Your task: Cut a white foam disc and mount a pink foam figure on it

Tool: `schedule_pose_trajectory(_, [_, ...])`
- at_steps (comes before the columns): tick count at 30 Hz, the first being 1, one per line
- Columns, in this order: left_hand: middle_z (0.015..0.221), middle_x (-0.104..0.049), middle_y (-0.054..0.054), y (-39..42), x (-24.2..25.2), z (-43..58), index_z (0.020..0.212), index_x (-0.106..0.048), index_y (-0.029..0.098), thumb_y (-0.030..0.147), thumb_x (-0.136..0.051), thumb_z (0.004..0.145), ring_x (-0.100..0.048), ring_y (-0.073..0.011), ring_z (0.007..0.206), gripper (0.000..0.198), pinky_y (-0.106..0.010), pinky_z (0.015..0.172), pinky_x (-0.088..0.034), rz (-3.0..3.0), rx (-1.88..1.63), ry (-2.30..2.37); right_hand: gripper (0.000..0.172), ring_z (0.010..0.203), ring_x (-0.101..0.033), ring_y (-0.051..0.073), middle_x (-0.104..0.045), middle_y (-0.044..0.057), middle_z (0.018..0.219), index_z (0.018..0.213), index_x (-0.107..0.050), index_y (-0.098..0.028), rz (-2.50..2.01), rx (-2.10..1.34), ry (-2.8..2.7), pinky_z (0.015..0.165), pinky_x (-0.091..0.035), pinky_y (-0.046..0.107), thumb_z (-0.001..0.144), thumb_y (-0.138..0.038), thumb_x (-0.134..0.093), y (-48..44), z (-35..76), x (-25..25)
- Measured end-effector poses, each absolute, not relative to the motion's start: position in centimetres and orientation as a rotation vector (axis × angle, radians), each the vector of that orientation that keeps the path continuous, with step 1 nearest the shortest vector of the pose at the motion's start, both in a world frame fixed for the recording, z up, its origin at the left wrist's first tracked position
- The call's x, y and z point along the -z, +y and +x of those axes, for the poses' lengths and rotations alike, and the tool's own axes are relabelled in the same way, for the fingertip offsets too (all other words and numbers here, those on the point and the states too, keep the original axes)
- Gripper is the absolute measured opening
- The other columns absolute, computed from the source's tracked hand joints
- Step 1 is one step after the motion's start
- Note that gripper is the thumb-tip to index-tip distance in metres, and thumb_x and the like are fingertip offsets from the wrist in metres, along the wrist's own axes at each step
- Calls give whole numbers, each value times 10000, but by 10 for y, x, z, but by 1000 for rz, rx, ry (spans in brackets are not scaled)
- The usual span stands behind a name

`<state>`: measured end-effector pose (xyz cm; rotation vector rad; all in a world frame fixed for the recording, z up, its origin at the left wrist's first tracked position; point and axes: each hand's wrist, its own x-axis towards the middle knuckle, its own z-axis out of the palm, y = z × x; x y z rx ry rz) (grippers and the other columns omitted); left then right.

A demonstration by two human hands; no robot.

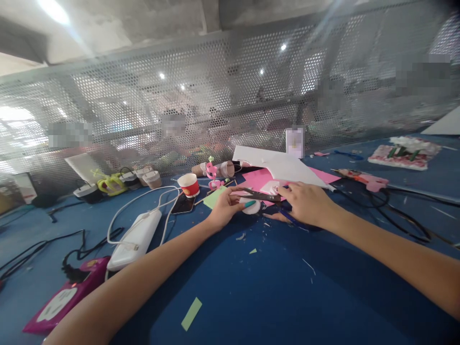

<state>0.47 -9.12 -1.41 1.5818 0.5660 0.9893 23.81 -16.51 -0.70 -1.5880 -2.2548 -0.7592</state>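
Note:
My right hand point(307, 202) grips a pair of scissors point(264, 195) by the blue handles, with the blades pointing left. My left hand point(224, 208) pinches a small white rounded piece point(251, 207) between thumb and fingers, and the thumb has a green nail. The blades lie right above this piece, close to the left fingertips. Whether they touch it I cannot tell. Behind the hands lie pink sheets point(256, 178), a large white sheet point(283, 165) and light green paper point(214, 197).
A red and white paper cup point(189, 185) stands beside a phone point(183, 203). At left lie a white power strip point(134, 239) and a magenta packet point(68, 302). A pink glue gun point(362, 179) rests at right. Paper scraps point(191, 314) dot the blue table point(273, 297).

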Motion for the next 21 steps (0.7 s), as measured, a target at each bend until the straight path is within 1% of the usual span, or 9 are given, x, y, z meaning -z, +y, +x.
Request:
schedule_pose_trajectory(4, [913, -701, -70, -91, 15, 5, 1045, -563, 149, 190, -778, 620, -671, -148, 745, 478, -268, 697, -516, 1587, -998, 582, 678, 792, -613, 315, -647, 189, 864, 1057, -619, -118, -1630, 784, -2226, 589, -390, 359, 819, -688, -342, -165, 237, 8])
schedule_pose_trajectory(8, [900, -703, -73, -91, 16, 5, 1026, -566, 149, 203, -782, 613, -674, -164, 749, 470, -293, 713, -518, 1577, -999, 596, 709, 798, -610, 322, -649, 195, 873, 1069, -621, -109, -1634, 790, -2211, 580, -383, 355, 813, -704, -331, -164, 236, 9])
schedule_pose_trajectory(14, [852, -702, -64, -89, 17, 4, 1018, -545, 149, 220, -794, 597, -675, -177, 737, 495, -316, 717, -515, 1557, -997, 592, 687, 787, -603, 316, -654, 192, 868, 1059, -627, -130, -1634, 789, -2193, 575, -375, 345, 814, -701, -333, -164, 237, 10])
schedule_pose_trajectory(18, [782, -693, -41, -89, 17, 4, 1076, -526, 152, 234, -795, 603, -664, -165, 692, 551, -298, 682, -503, 1567, -998, 604, 677, 813, -608, 320, -659, 201, 878, 1087, -620, -119, -1607, 729, -2212, 595, -387, 351, 815, -681, -359, -163, 237, 11])
schedule_pose_trajectory(21, [730, -680, -16, -90, 17, 3, 1116, -506, 159, 245, -797, 603, -646, -149, 649, 596, -280, 650, -488, 1574, -996, 602, 649, 785, -613, 316, -665, 188, 838, 1081, -624, -120, -1609, 662, -2228, 567, -373, 342, 806, -661, -395, -163, 237, 11])
